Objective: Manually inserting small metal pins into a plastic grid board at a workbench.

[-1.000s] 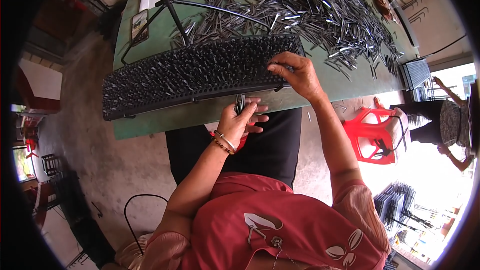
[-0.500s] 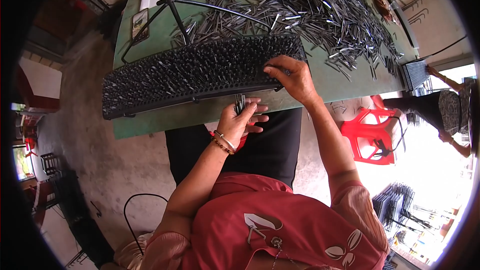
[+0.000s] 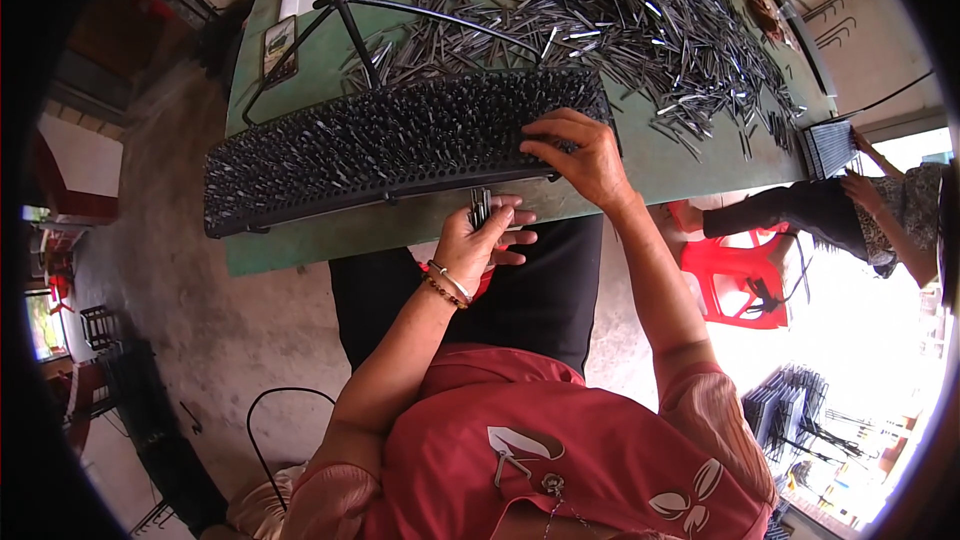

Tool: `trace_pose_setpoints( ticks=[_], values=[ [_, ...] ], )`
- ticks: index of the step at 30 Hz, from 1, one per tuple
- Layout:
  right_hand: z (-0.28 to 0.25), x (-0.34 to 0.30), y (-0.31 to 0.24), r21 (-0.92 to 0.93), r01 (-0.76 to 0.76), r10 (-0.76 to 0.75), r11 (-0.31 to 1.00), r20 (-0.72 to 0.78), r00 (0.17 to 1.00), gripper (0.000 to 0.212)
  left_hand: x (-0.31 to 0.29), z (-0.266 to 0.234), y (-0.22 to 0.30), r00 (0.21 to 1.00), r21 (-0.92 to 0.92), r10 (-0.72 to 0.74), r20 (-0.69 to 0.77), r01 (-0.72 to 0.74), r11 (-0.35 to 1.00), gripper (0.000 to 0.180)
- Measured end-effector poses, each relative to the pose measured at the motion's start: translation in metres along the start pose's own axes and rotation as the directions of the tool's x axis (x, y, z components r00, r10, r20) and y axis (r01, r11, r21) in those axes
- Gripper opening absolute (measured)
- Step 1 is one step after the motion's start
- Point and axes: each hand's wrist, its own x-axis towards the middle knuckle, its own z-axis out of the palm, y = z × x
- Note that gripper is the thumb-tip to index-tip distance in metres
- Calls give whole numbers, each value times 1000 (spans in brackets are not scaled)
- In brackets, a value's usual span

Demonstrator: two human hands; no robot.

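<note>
Fingers of my left hand (image 3: 478, 243) curl around a small bundle of pins (image 3: 480, 207) just below the table (image 3: 640, 165) edge. Right hand (image 3: 580, 155) rests on the black rack's (image 3: 380, 145) right end, fingertips pressing among its pins; more pins (image 3: 620, 10) lie heaped beyond.

A red short-sleeved top (image 3: 560, 440) with a pale leaf print is worn over black trousers (image 3: 520, 290). Thin bangles (image 3: 447, 285), one silver and one beaded gold, are worn on the left wrist.
</note>
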Motion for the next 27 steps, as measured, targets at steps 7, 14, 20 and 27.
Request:
trace_pose_setpoints(
  ticks=[7,14,20,27],
  values=[
    [-5,1,-1,67,-97,100,993,-48,994,17,0,0,-1,1000,-11,-3,20,3,1000,30],
    [-1,-6,-2,130,-283,294,950,-76,953,15,-1,0,-2,998,-24,-45,48,46,999,31],
    [5,-6,-4,-122,38,-50,992,-94,994,14,-1,1,0,990,-35,-98,106,102,994,32],
    [4,-3,-3,-131,18,-24,991,-38,999,16,1,-2,-2,988,-42,-94,124,100,994,31]
  ],
)
